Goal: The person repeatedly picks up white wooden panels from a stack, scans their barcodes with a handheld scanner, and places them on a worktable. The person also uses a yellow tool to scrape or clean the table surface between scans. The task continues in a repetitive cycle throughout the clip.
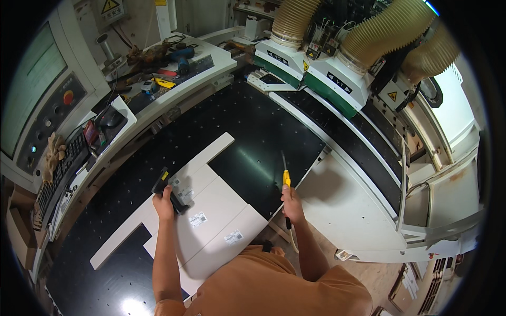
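My left hand [164, 204] is closed around a black handheld device [179, 202] with a yellow mark on its upper end; its exact kind is unclear. It is held over pale flat boards [211, 184] lying side by side, with white printed labels [198, 219] stuck on them. My right hand [292, 205] grips a yellow air blow gun [286, 178], its thin metal nozzle pointing away from me over the black table. A thin pale hose hangs below that hand. Both hands are apart from each other, on either side of the boards.
The black table [253, 118] is dotted with small studs. At the left stand a control panel [63, 102] and a keyboard [66, 166]. Tools including a yellow cutter [164, 83] lie on a side ledge. White machine heads [337, 79] with ribbed hoses [295, 21] stand at the far right.
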Demonstrator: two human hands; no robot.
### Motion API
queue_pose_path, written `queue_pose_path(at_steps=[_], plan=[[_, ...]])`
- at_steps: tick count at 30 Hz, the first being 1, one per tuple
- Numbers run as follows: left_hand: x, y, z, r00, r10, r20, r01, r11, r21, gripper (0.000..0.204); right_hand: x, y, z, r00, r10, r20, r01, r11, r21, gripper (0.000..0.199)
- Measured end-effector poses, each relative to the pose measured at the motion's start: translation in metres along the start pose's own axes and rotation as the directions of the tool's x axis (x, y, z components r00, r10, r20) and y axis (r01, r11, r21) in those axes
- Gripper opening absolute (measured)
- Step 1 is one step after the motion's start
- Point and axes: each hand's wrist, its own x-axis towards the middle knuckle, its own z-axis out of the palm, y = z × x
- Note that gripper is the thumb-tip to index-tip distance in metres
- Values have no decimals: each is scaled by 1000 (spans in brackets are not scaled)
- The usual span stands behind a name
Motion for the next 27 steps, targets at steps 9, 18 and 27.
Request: queue_pose_path(at_steps=[9,18,27], plan=[[0,1,0,1000,21,-4,-21,1000,13,34,-6,15,-5,999,-20,29,18,997,70,47],[4,-4,1,997,61,-38,-59,998,38,38,-47,-20,-13,930,-83,358,60,995,75,46],[-3,9,-1,999,-20,-43,22,999,32,40,-93,-74,-29,493,105,864,101,979,-177,38]])
